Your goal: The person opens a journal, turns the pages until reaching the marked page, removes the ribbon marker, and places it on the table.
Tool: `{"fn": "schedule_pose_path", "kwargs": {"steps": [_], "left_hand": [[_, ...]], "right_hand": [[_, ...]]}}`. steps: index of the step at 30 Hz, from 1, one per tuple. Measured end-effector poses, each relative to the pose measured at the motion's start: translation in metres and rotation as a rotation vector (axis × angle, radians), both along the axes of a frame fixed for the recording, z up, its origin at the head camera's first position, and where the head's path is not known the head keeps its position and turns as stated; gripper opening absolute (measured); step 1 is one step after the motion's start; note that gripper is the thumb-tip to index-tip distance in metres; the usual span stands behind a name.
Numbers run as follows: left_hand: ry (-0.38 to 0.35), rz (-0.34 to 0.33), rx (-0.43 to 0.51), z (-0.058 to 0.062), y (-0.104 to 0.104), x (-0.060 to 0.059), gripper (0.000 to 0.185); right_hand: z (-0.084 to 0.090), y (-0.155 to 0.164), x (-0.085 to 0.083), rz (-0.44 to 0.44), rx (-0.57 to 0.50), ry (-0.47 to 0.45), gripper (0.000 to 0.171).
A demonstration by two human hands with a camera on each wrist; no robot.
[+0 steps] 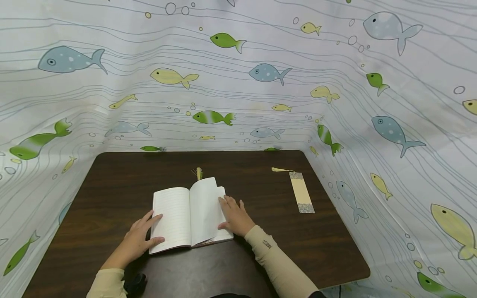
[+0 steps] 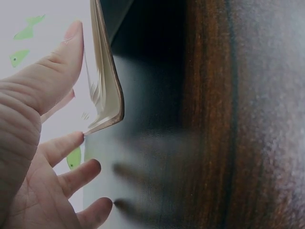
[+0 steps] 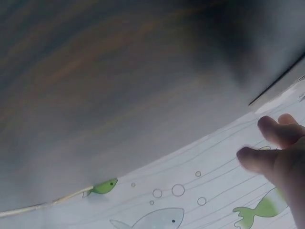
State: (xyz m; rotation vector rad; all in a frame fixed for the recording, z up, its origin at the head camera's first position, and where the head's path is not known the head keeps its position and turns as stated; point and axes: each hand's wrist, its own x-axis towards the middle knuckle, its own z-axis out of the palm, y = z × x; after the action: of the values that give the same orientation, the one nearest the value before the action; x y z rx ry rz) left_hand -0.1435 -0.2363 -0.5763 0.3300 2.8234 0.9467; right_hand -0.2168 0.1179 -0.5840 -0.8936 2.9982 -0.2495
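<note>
An open notebook (image 1: 171, 215) lies on the table, its left page lined. One leaf (image 1: 203, 211) on its right side is raised and curved. With thumb and fingers spread, my left hand (image 1: 140, 236) rests on the left page's outer edge; the left wrist view shows the thumb over the page corner (image 2: 107, 95) and the other fingers loosely extended. My right hand (image 1: 235, 216) touches the right page's outer edge with nearly straight fingers; the right wrist view catches some fingers and the notebook's corner (image 3: 281, 90). A yellow tassel (image 1: 199, 174) sticks out past the notebook's top.
A cream bookmark (image 1: 302, 192) with patterned ends and a yellow tassel lies on the right part of the dark wooden table (image 1: 257, 174). Fish-printed white cloth (image 1: 238, 99) hangs around the table's back and sides. A small black object (image 1: 136, 284) sits by my left wrist.
</note>
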Motion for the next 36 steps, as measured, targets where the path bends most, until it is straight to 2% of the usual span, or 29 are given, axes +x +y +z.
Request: {"fn": "schedule_pose_path", "kwargs": {"steps": [4,6,8,10,13,16,18,21,23,25,27,29,32,36], "left_hand": [[0.002,-0.002,-0.001,0.000,0.000,0.000,0.085],[0.000,-0.003,-0.002,0.000,0.000,-0.001,0.085],[-0.003,-0.006,-0.003,0.000,-0.001,-0.001,0.085],[-0.004,-0.008,-0.003,0.000,-0.001,-0.001,0.085],[-0.001,-0.007,-0.002,0.002,-0.002,-0.002,0.085],[0.001,-0.005,-0.004,0.003,-0.002,-0.004,0.084],[0.005,-0.005,-0.002,0.003,-0.002,-0.004,0.081],[0.030,-0.002,0.022,0.003,-0.002,-0.002,0.065],[0.057,0.004,0.088,0.004,-0.001,-0.001,0.053],[0.084,0.004,0.190,0.005,-0.001,0.000,0.052],[0.101,-0.004,0.294,0.006,0.000,0.000,0.055],[0.122,-0.012,0.338,0.006,0.000,-0.002,0.056],[0.131,-0.010,0.290,0.004,0.001,-0.005,0.065],[0.115,0.012,0.182,0.000,0.001,-0.008,0.092]], "right_hand": [[0.000,-0.005,-0.002,-0.003,-0.088,-0.042,0.108],[0.003,-0.007,-0.003,0.002,-0.188,-0.089,0.108],[0.004,-0.010,-0.004,0.011,-0.331,-0.159,0.106],[0.008,-0.014,-0.003,0.022,-0.517,-0.267,0.102],[0.016,-0.020,-0.001,0.081,-0.805,-0.484,0.095],[0.024,-0.027,0.006,0.190,-0.958,-0.692,0.091],[0.027,-0.033,0.011,0.292,-0.934,-0.759,0.094],[0.027,-0.045,0.018,0.406,-0.762,-0.705,0.100],[0.025,-0.053,0.022,0.448,-0.614,-0.613,0.091],[0.024,-0.059,0.026,0.464,-0.473,-0.533,0.075],[0.022,-0.063,0.029,0.477,-0.363,-0.488,0.061],[0.021,-0.067,0.031,0.479,-0.287,-0.463,0.052],[0.020,-0.069,0.031,0.462,-0.261,-0.454,0.049],[0.018,-0.069,0.029,0.409,-0.363,-0.436,0.044]]}}
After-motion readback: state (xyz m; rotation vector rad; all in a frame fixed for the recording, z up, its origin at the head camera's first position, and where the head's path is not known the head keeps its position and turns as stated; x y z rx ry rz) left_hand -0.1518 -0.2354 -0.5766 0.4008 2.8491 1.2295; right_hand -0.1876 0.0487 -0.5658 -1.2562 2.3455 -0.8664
